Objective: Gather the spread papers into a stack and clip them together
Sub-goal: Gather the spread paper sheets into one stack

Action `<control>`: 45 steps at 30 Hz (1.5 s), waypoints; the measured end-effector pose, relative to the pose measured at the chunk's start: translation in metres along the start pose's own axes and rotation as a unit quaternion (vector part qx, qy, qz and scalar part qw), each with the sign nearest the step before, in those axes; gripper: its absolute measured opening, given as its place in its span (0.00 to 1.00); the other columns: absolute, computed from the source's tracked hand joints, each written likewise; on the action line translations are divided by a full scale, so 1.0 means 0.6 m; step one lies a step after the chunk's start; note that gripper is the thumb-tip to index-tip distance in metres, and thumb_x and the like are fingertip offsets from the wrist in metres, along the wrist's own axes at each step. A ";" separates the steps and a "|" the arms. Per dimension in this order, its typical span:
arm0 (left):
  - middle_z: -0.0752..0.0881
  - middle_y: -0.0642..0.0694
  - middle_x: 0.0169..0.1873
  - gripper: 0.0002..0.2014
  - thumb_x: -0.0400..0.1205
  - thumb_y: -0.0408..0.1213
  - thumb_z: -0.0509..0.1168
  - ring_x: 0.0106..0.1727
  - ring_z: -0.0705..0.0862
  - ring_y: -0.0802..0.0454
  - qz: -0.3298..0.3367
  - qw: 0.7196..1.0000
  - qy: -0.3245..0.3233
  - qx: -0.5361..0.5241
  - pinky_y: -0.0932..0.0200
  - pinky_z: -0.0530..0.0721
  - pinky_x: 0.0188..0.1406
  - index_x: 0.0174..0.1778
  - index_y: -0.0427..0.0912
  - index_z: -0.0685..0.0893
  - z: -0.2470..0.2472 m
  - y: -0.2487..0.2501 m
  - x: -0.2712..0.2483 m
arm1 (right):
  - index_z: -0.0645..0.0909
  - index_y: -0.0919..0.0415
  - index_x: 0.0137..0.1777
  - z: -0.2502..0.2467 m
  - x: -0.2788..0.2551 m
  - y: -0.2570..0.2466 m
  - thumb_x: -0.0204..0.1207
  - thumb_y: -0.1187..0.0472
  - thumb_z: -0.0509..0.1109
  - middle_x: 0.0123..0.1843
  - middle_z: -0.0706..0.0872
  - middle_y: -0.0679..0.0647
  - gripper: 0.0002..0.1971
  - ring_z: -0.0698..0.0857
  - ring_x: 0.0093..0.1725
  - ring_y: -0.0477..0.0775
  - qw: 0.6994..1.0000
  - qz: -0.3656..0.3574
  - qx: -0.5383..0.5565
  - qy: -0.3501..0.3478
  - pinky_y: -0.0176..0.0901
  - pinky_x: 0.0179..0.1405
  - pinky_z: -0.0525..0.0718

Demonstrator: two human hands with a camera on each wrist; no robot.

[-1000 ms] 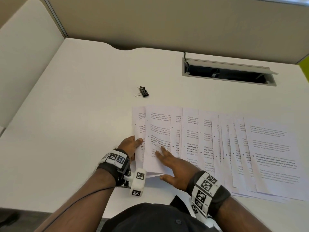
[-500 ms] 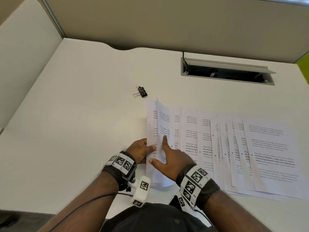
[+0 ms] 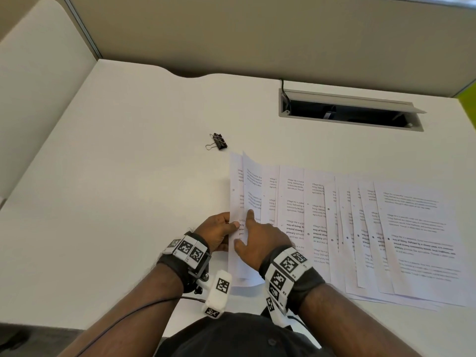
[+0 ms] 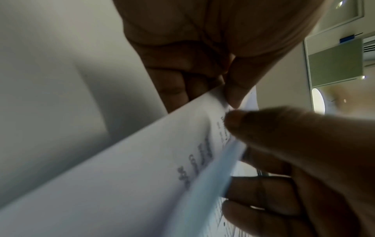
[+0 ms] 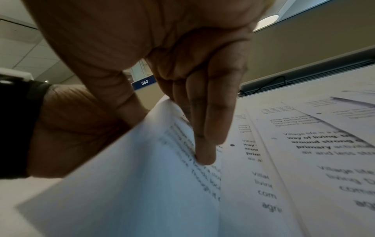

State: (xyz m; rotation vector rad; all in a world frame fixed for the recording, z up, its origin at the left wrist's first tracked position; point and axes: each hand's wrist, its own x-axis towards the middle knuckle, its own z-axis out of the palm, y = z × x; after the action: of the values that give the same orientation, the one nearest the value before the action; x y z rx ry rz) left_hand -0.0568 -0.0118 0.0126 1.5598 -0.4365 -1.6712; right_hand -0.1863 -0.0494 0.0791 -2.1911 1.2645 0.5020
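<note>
Spreading across most of the head view, the white flat-topped table carries everything. A long grey rectangular cable hatch sits open in it toward one o'clock. From the centre out to three o'clock lies the fan of overlapping white printed paper sheets, flat on the table. At the fan's nine o'clock end, the few lifted white sheets stand tilted up off the table. The left hand pinches their left edge, thumb on top and fingers curled beneath. The right hand rests on them with fingers straight, the fingertips pressing on the print, gripping nothing. Toward eleven o'clock of the lifted sheets, near their top corner but apart from them, lies the small black metal binder clip.
</note>
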 end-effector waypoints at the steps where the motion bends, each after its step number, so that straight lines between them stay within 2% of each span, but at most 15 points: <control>1: 0.89 0.43 0.44 0.11 0.83 0.33 0.60 0.38 0.88 0.50 -0.001 1.000 0.001 0.003 0.57 0.88 0.33 0.56 0.47 0.84 -0.001 -0.001 0.001 | 0.43 0.55 0.83 -0.002 0.001 -0.001 0.79 0.46 0.55 0.64 0.82 0.60 0.37 0.83 0.61 0.61 1.000 0.007 -0.001 -0.005 0.50 0.58 0.81; 6: 0.89 0.42 0.43 0.10 0.83 0.31 0.58 0.39 0.88 0.48 0.004 0.999 0.028 0.015 0.55 0.89 0.34 0.54 0.46 0.82 -0.006 0.000 0.001 | 0.47 0.54 0.83 -0.015 0.004 0.005 0.78 0.54 0.56 0.62 0.83 0.59 0.34 0.83 0.59 0.60 0.999 0.033 0.012 -0.010 0.50 0.58 0.83; 9: 0.88 0.41 0.47 0.12 0.83 0.30 0.57 0.45 0.87 0.44 0.005 0.998 0.054 0.007 0.45 0.89 0.47 0.59 0.43 0.80 -0.011 0.001 0.001 | 0.50 0.54 0.83 -0.023 0.007 0.011 0.79 0.58 0.55 0.66 0.81 0.58 0.32 0.82 0.62 0.59 0.999 0.019 0.017 -0.021 0.50 0.62 0.82; 11: 0.88 0.40 0.49 0.12 0.83 0.29 0.57 0.49 0.87 0.40 0.005 0.998 0.068 0.002 0.38 0.86 0.56 0.58 0.45 0.80 -0.013 0.002 -0.001 | 0.49 0.54 0.83 -0.024 0.009 0.009 0.80 0.60 0.55 0.67 0.81 0.58 0.32 0.82 0.61 0.58 0.999 0.000 0.020 -0.030 0.48 0.62 0.82; 14: 0.87 0.38 0.52 0.11 0.84 0.30 0.56 0.56 0.86 0.36 -0.004 0.997 0.076 -0.022 0.33 0.82 0.62 0.52 0.48 0.81 -0.015 0.004 -0.003 | 0.49 0.55 0.83 -0.021 0.009 -0.002 0.80 0.62 0.54 0.66 0.81 0.59 0.31 0.82 0.61 0.58 0.999 -0.021 0.014 -0.036 0.47 0.61 0.81; 16: 0.87 0.38 0.54 0.11 0.85 0.32 0.55 0.57 0.85 0.36 -0.013 0.996 0.080 -0.041 0.33 0.81 0.63 0.57 0.45 0.81 -0.013 0.005 -0.006 | 0.49 0.57 0.83 -0.019 0.008 -0.013 0.81 0.63 0.54 0.67 0.80 0.60 0.32 0.81 0.63 0.60 0.998 -0.034 0.003 -0.043 0.48 0.62 0.79; 19: 0.88 0.40 0.53 0.14 0.85 0.36 0.55 0.53 0.86 0.41 -0.023 0.993 0.098 -0.068 0.39 0.85 0.58 0.64 0.41 0.80 -0.012 0.003 -0.005 | 0.48 0.59 0.83 -0.016 0.005 -0.029 0.81 0.64 0.56 0.70 0.77 0.62 0.32 0.78 0.67 0.62 0.996 -0.054 -0.017 -0.064 0.51 0.66 0.78; 23: 0.88 0.43 0.41 0.16 0.86 0.45 0.55 0.40 0.86 0.49 -0.047 0.987 0.075 -0.132 0.57 0.86 0.33 0.54 0.39 0.83 -0.010 0.005 -0.007 | 0.48 0.62 0.83 -0.007 0.008 -0.042 0.81 0.63 0.55 0.73 0.74 0.65 0.31 0.77 0.70 0.65 0.994 -0.075 -0.033 -0.067 0.53 0.69 0.76; 25: 0.87 0.44 0.38 0.13 0.85 0.43 0.56 0.36 0.86 0.52 -0.039 0.989 0.060 -0.126 0.63 0.85 0.26 0.48 0.40 0.83 -0.011 0.004 -0.007 | 0.54 0.63 0.82 0.000 0.009 -0.040 0.83 0.58 0.53 0.70 0.78 0.65 0.28 0.79 0.67 0.64 0.994 -0.085 -0.023 -0.056 0.51 0.66 0.77; 27: 0.85 0.42 0.41 0.09 0.85 0.38 0.58 0.37 0.85 0.50 -0.025 0.993 0.070 -0.089 0.64 0.86 0.29 0.49 0.39 0.82 -0.014 0.004 -0.004 | 0.58 0.60 0.80 0.005 0.010 -0.031 0.83 0.50 0.50 0.68 0.81 0.63 0.27 0.80 0.65 0.62 0.994 -0.095 -0.007 -0.050 0.49 0.63 0.78; 30: 0.88 0.36 0.52 0.08 0.80 0.31 0.62 0.49 0.87 0.39 -0.007 0.994 0.113 -0.010 0.42 0.87 0.54 0.50 0.43 0.84 -0.024 -0.003 0.004 | 0.54 0.56 0.82 0.011 0.019 0.000 0.84 0.47 0.47 0.80 0.68 0.59 0.28 0.73 0.75 0.62 0.996 -0.065 -0.008 -0.058 0.52 0.71 0.72; 32: 0.89 0.37 0.55 0.08 0.74 0.36 0.65 0.54 0.88 0.36 -0.004 0.990 0.133 0.036 0.34 0.84 0.59 0.44 0.53 0.85 -0.033 -0.011 0.014 | 0.46 0.55 0.83 0.020 0.027 0.026 0.83 0.48 0.49 0.85 0.52 0.58 0.30 0.62 0.81 0.62 0.998 -0.015 -0.016 -0.063 0.58 0.77 0.67; 35: 0.90 0.39 0.54 0.06 0.71 0.40 0.66 0.54 0.89 0.38 0.001 0.985 0.155 0.074 0.37 0.85 0.60 0.40 0.55 0.85 -0.043 -0.023 0.030 | 0.38 0.54 0.83 0.048 0.033 0.054 0.82 0.48 0.53 0.85 0.39 0.60 0.36 0.48 0.84 0.64 0.997 0.050 -0.023 -0.058 0.65 0.76 0.65; 40: 0.90 0.38 0.53 0.07 0.72 0.41 0.65 0.53 0.88 0.38 0.023 0.977 0.169 0.126 0.38 0.85 0.60 0.43 0.54 0.85 -0.041 -0.023 0.029 | 0.33 0.55 0.82 0.086 0.040 0.075 0.79 0.49 0.56 0.84 0.32 0.63 0.40 0.40 0.84 0.68 0.996 0.083 -0.028 -0.024 0.64 0.77 0.62; 45: 0.88 0.38 0.56 0.13 0.79 0.32 0.63 0.53 0.86 0.41 0.040 0.968 0.179 0.171 0.46 0.84 0.61 0.59 0.38 0.84 -0.030 -0.008 0.017 | 0.33 0.54 0.82 0.087 0.046 0.079 0.78 0.53 0.56 0.83 0.31 0.64 0.40 0.39 0.83 0.72 0.994 0.104 -0.011 -0.013 0.64 0.80 0.56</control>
State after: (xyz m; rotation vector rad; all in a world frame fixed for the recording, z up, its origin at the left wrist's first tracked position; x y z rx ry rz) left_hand -0.0406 -0.0120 -0.0010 2.0209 -0.6090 -1.2610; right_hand -0.2163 -0.0541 0.0096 -2.0738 1.4869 0.6265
